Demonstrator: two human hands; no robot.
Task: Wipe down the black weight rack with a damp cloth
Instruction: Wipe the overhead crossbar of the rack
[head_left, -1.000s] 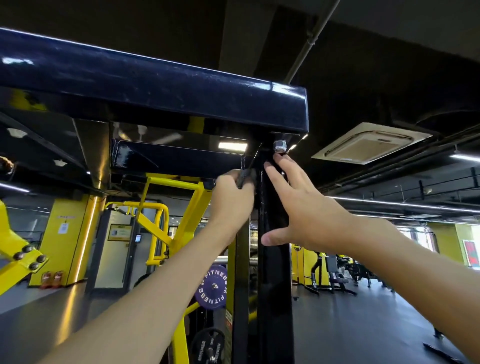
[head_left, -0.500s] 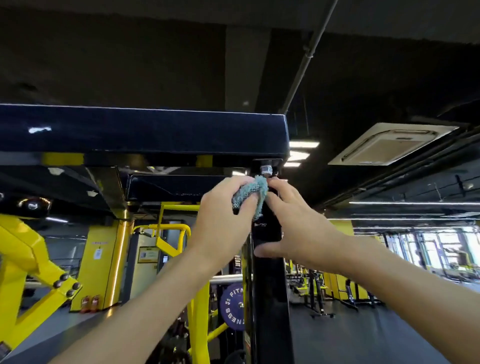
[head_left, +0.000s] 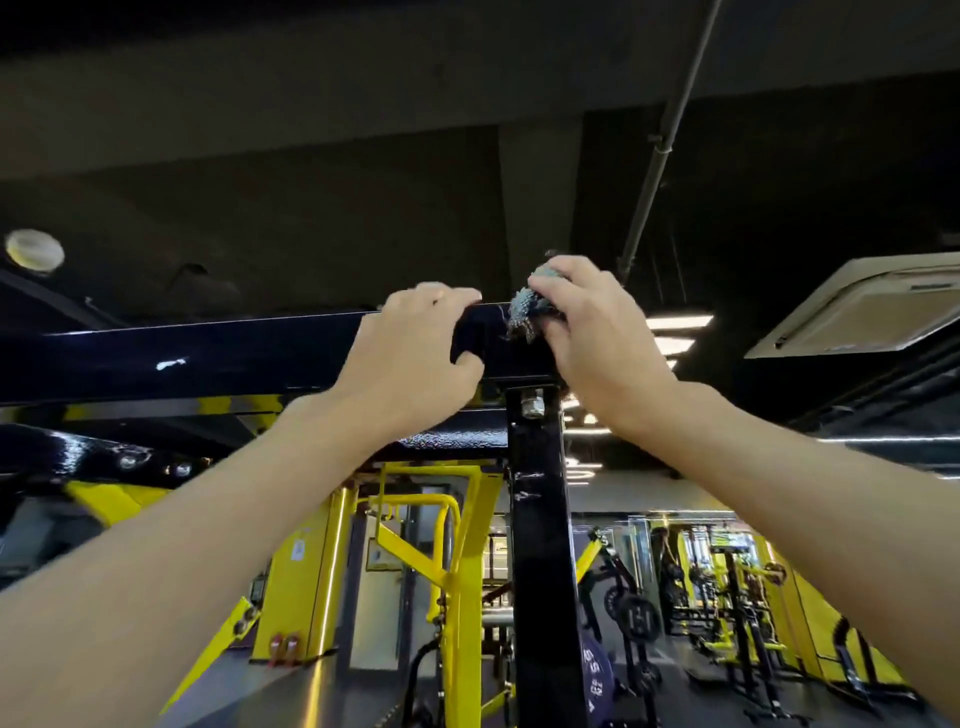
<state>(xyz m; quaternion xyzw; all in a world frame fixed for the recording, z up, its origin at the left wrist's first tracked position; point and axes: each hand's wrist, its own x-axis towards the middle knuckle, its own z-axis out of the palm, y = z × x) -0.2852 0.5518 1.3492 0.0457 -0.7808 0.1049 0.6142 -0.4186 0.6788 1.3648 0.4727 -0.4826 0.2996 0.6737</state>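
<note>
The damp cloth (head_left: 522, 312) is held bunched in the right hand (head_left: 592, 332), whose grip is closed round it. It is pressed against the right end of the top crossbeam (head_left: 234, 358) of the black weight rack (head_left: 501, 358), directly above the upright post (head_left: 537, 545). The left hand (head_left: 410, 353) is hooked over the beam just beside it, fingers curled over the top edge and thumb on the front face, so its grip is closed on the beam.

For a good pass, the cloth is best spread flatter (a tight ball probably cleans only a narrow strip) and drawn along the beam in overlapping strokes. The end corner and the bolt (head_left: 531, 404) beneath it are judged likely dust traps. The bracing hand is to be shifted clear ahead of the cloth.
</note>
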